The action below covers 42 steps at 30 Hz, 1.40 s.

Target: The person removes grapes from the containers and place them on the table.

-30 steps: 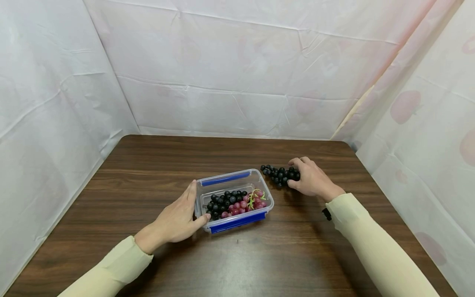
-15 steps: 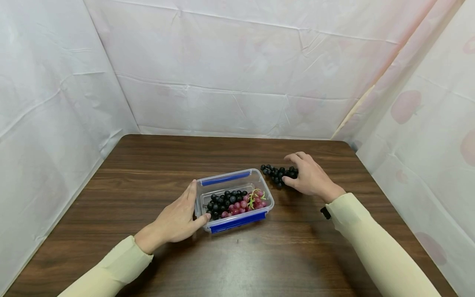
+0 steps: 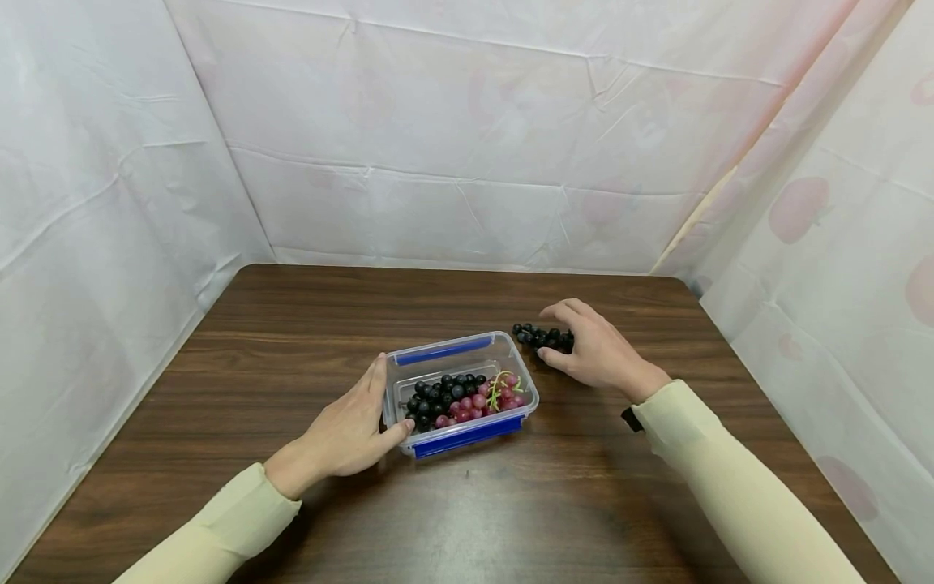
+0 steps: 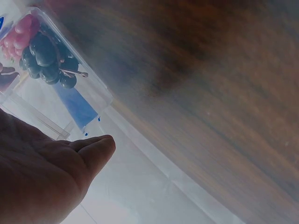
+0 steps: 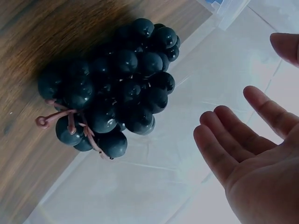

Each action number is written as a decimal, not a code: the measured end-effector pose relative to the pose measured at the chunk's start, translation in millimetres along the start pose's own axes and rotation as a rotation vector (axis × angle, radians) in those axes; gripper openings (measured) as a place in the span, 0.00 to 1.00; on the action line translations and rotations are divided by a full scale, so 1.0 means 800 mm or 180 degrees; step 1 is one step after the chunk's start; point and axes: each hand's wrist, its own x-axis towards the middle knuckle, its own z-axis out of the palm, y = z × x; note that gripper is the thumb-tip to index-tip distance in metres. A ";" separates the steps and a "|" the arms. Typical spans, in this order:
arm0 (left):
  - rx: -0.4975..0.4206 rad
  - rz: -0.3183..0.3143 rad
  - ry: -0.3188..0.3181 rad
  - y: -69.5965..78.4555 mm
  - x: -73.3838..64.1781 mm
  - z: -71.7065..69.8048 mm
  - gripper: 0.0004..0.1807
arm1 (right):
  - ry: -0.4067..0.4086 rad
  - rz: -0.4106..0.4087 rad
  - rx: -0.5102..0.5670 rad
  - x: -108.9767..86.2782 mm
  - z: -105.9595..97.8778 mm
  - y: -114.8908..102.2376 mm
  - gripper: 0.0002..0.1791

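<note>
A clear plastic food container (image 3: 467,444) with blue side clips holds a bunch of black grapes (image 3: 438,399) and a bunch of red grapes (image 3: 473,407) with a green stem. My left hand (image 3: 343,430) rests against the container's left end, fingers straight along the wall and thumb at the front corner. Another bunch of black grapes (image 3: 533,335) lies on the table behind the container's right end. Over that bunch hovers my right hand (image 3: 594,349), thumb and fingers spread apart. The right wrist view shows the fingers (image 5: 224,140) away from the grapes (image 5: 126,88) and their brown stem.
Everything stands on a dark wood-grain table (image 3: 467,519). White plastic sheeting (image 3: 467,146) hangs behind its far edge and along both sides.
My right hand has moved left over the loose black grapes, covering more of them. The left hand and the container have stayed put.
</note>
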 end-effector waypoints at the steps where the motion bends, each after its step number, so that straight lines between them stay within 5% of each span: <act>1: 0.0000 0.0000 -0.0001 0.000 0.000 0.000 0.59 | 0.0000 -0.0016 0.0010 0.000 0.000 -0.001 0.28; 17: -0.0005 0.0001 -0.0009 0.001 -0.001 -0.002 0.59 | -0.0011 -0.0422 0.0235 0.001 0.006 -0.009 0.27; 42: -0.0003 0.0012 -0.0006 0.000 -0.001 -0.003 0.59 | -0.0660 -0.0859 0.0253 0.003 0.024 -0.042 0.26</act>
